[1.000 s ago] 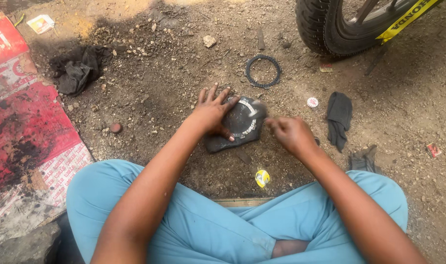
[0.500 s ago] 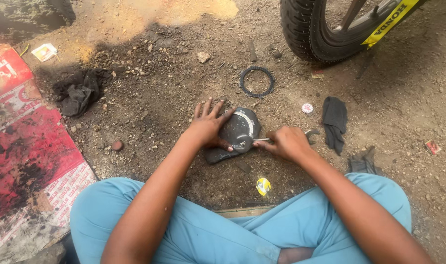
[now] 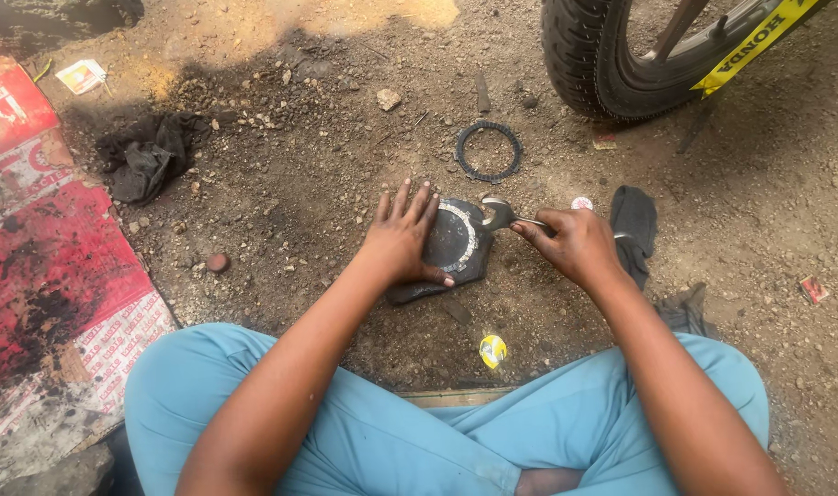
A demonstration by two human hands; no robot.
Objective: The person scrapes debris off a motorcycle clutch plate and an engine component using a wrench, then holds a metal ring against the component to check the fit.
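Head view only, looking down from where I sit watching: bare dirt ground (image 3: 281, 184), gritty, small stones all over, half in shadow with a sunlit patch at the far edge. My left hand (image 3: 402, 241) lies flat, fingers spread, pressing on a dark round metal part with a pale ring (image 3: 455, 246), which sits on a dark pad on the dirt right in front of the crossed legs in light blue trousers (image 3: 419, 432). So the left hand isn't gripping anything, it's just splayed on top of the part. My right hand (image 3: 575, 243) is closed around the shank of a steel open-end spanner (image 3: 500, 214), whose head is at the part's right rim, touching or just off it, I cannot tell which. Beyond the grip, further from me, a thin toothed black ring (image 3: 489, 152) lies flat on the dirt, apart from the part. Further past that and to the right is a motorcycle tyre (image 3: 589, 64) with a yellow strip beside it. Just right of the gripping hand there's a dark cloth piece (image 3: 635, 220) and a small pale round cap (image 3: 581, 203) near the knuckles. Below the grip, near the shins, a small yellow crumpled wrapper (image 3: 492, 350). Well left of the pressing hand is a black rag (image 3: 148, 156), and further left a red and white printed sheet (image 3: 42, 266), grimy, lying flat. No bins or trays in view; everything lies loose on the ground.
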